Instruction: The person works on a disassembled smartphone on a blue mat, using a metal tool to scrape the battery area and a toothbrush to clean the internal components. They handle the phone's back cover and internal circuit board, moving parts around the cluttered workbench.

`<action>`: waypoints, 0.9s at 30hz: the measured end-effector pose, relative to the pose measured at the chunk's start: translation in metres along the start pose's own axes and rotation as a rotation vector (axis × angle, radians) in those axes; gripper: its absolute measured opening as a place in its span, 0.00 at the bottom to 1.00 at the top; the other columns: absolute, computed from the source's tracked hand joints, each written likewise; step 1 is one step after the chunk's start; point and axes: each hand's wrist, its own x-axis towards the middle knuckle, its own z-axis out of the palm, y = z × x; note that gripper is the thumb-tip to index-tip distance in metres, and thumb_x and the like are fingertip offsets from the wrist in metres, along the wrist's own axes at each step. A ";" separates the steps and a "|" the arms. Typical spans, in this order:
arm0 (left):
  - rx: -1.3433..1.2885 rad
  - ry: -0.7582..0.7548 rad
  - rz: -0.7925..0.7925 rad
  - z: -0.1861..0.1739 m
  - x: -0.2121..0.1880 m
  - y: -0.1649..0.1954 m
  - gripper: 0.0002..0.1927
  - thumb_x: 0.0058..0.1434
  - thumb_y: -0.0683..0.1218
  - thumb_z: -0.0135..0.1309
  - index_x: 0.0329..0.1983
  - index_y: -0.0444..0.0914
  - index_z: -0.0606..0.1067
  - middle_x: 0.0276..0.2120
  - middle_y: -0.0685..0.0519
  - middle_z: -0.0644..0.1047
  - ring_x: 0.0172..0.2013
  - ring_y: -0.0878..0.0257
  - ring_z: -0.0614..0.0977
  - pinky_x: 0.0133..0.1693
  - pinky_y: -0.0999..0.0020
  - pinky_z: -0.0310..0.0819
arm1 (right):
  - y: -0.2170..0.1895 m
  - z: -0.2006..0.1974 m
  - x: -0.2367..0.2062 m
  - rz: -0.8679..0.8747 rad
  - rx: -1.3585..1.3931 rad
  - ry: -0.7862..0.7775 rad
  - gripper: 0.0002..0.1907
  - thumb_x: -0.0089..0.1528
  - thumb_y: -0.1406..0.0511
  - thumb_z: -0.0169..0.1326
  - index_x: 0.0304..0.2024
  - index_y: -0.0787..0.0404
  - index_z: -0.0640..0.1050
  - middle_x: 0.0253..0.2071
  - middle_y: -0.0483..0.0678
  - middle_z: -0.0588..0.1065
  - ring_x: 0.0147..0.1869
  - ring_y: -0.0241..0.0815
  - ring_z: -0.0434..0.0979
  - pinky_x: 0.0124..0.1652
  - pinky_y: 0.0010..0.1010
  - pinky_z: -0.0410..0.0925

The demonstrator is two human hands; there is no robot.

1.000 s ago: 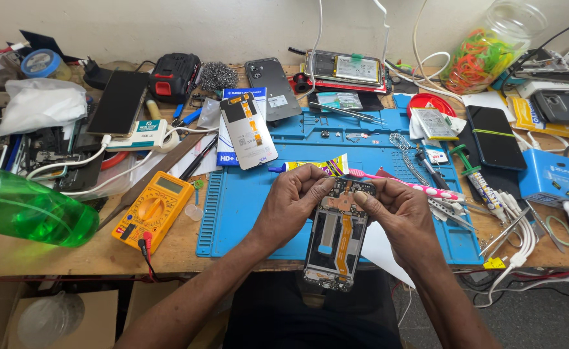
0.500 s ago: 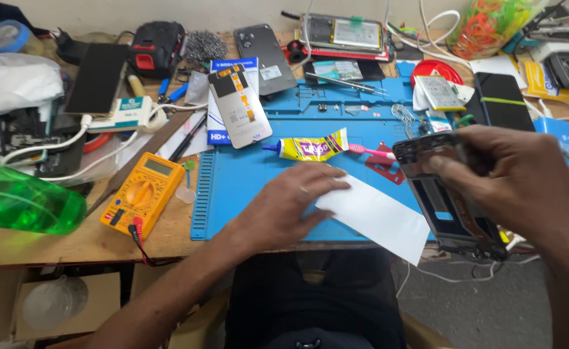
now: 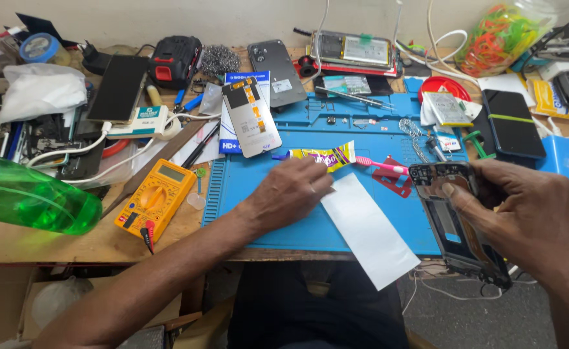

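Note:
My right hand grips an opened phone frame at the right edge of the blue work mat, thumb resting on its upper part. My left hand lies knuckles up on the mat, fingers curled beside a white paper strip that hangs over the table's front edge. Just beyond the left hand lie a yellow glue tube and a pink toothbrush. A phone display panel lies face down at the mat's far left corner.
A yellow multimeter and a green plastic bottle sit to the left. Phones, tweezers, cables and parts crowd the back of the bench. A black phone and a red dish lie at the right.
My right hand carried the phone frame from the centre of the mat to the right. My left hand let go of it and now rests on the mat by the paper strip.

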 end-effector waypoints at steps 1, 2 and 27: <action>0.023 0.155 0.010 -0.004 -0.001 -0.006 0.18 0.58 0.43 0.56 0.52 0.35 0.78 0.45 0.44 0.77 0.47 0.51 0.78 0.47 0.56 0.72 | 0.000 0.001 0.001 -0.028 0.019 -0.003 0.18 0.58 0.59 0.67 0.48 0.59 0.84 0.26 0.53 0.79 0.25 0.43 0.76 0.27 0.36 0.68; 0.048 0.307 0.024 -0.007 0.000 -0.013 0.25 0.52 0.44 0.56 0.55 0.34 0.77 0.46 0.42 0.77 0.46 0.49 0.78 0.45 0.55 0.71 | -0.001 0.002 0.003 -0.055 0.041 -0.006 0.17 0.58 0.60 0.67 0.47 0.61 0.84 0.26 0.53 0.78 0.24 0.44 0.76 0.26 0.36 0.69; -0.125 -0.118 0.471 0.013 0.015 0.078 0.11 0.65 0.49 0.54 0.49 0.44 0.78 0.45 0.55 0.77 0.48 0.60 0.78 0.47 0.62 0.75 | -0.011 -0.003 -0.008 -0.334 0.007 0.114 0.19 0.58 0.58 0.62 0.46 0.64 0.83 0.33 0.57 0.81 0.28 0.48 0.81 0.29 0.37 0.72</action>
